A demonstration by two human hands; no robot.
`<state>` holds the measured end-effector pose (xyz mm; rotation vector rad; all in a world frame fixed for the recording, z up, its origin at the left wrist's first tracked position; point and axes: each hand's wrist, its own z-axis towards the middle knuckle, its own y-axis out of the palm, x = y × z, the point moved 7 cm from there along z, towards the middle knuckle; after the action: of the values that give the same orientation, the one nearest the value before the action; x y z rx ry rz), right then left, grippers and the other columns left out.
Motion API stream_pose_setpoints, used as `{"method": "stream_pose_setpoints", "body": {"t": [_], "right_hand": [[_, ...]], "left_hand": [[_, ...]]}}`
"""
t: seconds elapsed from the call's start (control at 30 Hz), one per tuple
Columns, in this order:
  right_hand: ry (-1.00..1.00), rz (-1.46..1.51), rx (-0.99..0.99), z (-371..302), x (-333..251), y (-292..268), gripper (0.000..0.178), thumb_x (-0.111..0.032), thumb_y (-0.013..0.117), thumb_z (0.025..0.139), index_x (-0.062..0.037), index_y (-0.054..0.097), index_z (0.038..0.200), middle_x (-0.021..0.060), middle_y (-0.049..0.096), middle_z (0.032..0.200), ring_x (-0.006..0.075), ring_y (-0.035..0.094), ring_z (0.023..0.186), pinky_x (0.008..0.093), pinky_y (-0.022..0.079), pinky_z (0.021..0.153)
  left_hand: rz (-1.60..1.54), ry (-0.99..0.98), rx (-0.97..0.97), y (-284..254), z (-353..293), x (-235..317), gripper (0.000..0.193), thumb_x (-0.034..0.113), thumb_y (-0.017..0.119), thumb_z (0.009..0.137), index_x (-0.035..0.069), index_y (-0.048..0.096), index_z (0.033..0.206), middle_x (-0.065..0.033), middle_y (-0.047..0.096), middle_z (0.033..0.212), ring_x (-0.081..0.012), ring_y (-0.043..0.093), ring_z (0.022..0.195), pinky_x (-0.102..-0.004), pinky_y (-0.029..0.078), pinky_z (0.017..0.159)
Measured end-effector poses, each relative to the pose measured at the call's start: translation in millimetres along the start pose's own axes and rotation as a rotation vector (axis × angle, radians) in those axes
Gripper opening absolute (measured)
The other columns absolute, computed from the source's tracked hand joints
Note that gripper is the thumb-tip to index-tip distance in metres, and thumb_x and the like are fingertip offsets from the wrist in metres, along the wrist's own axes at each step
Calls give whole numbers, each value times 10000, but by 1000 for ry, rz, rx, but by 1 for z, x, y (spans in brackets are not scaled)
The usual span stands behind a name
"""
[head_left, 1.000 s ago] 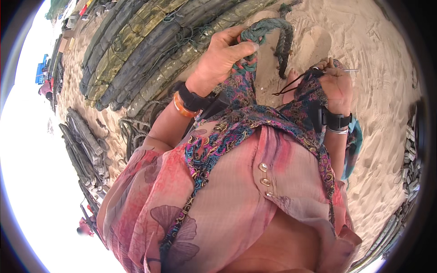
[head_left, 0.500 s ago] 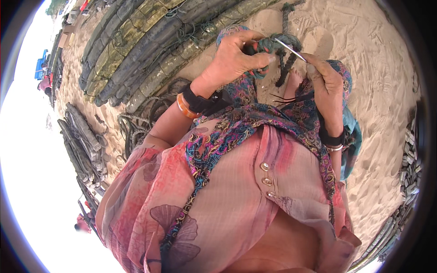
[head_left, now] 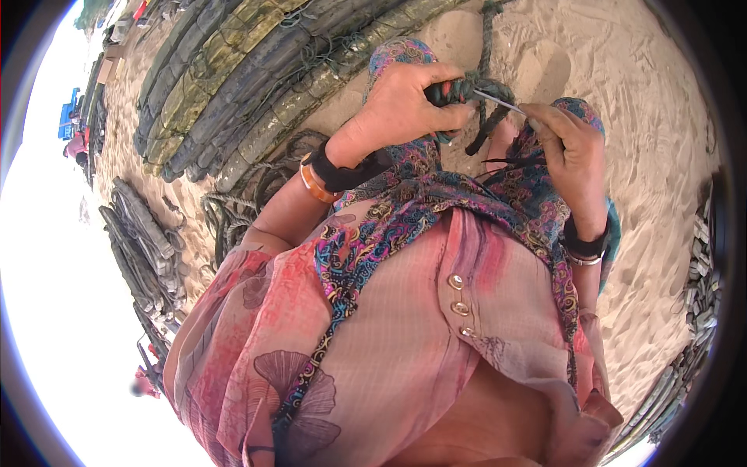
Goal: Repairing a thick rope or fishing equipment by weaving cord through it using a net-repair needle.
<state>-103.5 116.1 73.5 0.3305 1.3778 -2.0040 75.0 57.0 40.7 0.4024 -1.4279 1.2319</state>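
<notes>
My left hand [head_left: 408,105] is closed around a thick dark green rope [head_left: 457,91] with orange-red strands, its thumb and fingers pinching it from either side. In my right hand [head_left: 568,140], between thumb and fingers, is a thin shiny metal tool [head_left: 500,102], narrow like a blade or spike. Its far tip meets the rope beside my left fingertips; whether it goes in between the strands I cannot tell. The tool's other end is hidden by my right hand. A dark rope end [head_left: 476,145] hangs below the worked part, and a longer length of rope [head_left: 487,39] runs away over the sand.
Long bundled dark tubes [head_left: 257,86], tied with cord, lie on the sand at the upper left. Coiled rope [head_left: 233,214] sits near my left forearm. More bundles [head_left: 144,241] lie at far left, and stacked pieces [head_left: 700,288] at the right edge. My patterned knees frame the work.
My right hand has shifted slightly right and down, and the metal tool lies at a flatter angle. The rope in my left hand has turned and dropped a little.
</notes>
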Motion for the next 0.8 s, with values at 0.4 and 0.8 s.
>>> {"method": "stream_pose_setpoints", "body": {"t": [0.4, 0.8], "right_hand": [[29, 469, -226, 0, 28, 39, 182, 60, 508, 758, -9, 628, 877, 111, 637, 747, 165, 628, 632, 269, 478, 559], [408, 990, -294, -19, 39, 68, 104, -12, 546, 824, -35, 628, 884, -20, 588, 666, 21, 460, 492, 161, 368, 453]], "left_hand": [[121, -194, -376, 4, 4, 6, 306, 232, 687, 679, 28, 646, 904, 9, 494, 599, -72, 514, 433, -227, 386, 417], [-365, -64, -417, 13, -3, 12, 212, 139, 622, 780, -4, 633, 935, 24, 513, 613, -63, 493, 435, -212, 378, 381]]}}
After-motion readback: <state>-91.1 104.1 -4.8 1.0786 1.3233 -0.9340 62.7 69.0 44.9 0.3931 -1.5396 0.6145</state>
